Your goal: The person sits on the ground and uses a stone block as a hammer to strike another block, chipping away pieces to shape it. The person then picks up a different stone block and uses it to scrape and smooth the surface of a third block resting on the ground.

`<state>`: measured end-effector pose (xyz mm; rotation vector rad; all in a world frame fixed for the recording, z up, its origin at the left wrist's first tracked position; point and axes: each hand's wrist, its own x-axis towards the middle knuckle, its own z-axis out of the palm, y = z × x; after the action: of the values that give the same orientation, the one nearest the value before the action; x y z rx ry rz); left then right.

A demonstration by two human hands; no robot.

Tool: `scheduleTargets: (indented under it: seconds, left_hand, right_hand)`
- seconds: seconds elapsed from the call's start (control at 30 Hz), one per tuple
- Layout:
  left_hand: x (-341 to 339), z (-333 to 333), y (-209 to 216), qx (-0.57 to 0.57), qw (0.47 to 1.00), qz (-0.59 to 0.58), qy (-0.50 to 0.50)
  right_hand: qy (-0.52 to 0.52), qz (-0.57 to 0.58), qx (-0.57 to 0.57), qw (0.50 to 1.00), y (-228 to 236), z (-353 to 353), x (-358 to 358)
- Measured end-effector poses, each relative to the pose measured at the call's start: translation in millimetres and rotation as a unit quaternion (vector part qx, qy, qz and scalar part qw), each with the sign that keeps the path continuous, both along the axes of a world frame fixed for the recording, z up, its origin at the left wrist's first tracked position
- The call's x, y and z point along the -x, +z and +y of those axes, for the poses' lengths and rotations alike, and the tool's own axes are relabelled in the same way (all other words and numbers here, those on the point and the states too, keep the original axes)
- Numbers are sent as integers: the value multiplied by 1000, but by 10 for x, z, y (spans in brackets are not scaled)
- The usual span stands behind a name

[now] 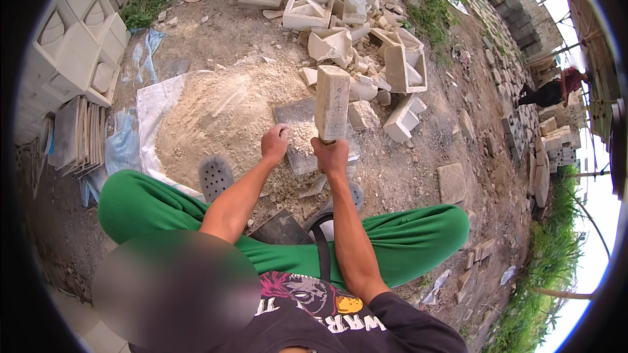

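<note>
My right hand [331,155] is wrapped round the handle of a mallet with a long, pale, dusty block for a head [332,101]. The mallet is raised, its head hiding part of the ground behind. My left hand [274,143] is closed, fingers curled, beside a dark flat slab [294,112]; whatever it may hold is too small to make out. Pale crushed rubble [306,136] lies on the slab between my hands. To the left, a heap of sandy, crushed material [209,108] spreads over a white sheet [149,114].
Broken pale concrete blocks [330,46] are piled beyond the slab. Stacked whole blocks [85,39] and upright thin boards [82,134] stand at left. A dark square plate [281,227] lies near my feet. Far right, another person [556,91] bends near more blocks.
</note>
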<state>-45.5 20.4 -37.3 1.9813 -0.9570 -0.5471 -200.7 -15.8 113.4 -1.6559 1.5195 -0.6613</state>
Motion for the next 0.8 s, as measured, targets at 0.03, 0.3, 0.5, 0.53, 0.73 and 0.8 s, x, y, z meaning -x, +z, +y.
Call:
scheduleTargets:
  seconds: [0.03,0.3,0.5,0.53,0.73,0.8]
  left_hand:
    - [-4,-2,18,-6,1000,28,1]
    - [103,50,171,-40,994,-93,-42]
    - [97,77,-4,-58,991,-87,-83]
    - [156,38,69,-63,990,-75,-103]
    - [105,-91,122,-79,991,-39,-105]
    - [115,-136,155,-92,992,-16,-87]
  right_hand:
    - [23,0,45,999,-19,1,-17]
    - [77,207,-174,960,-916,93,254]
    - [53,153,-128,979,-299,70,163]
    - [41,112,-68,991,-143,48,194]
    - [16,-29,37,999,-95,36,8]
    - [-2,53,4,999,-577,105,80]
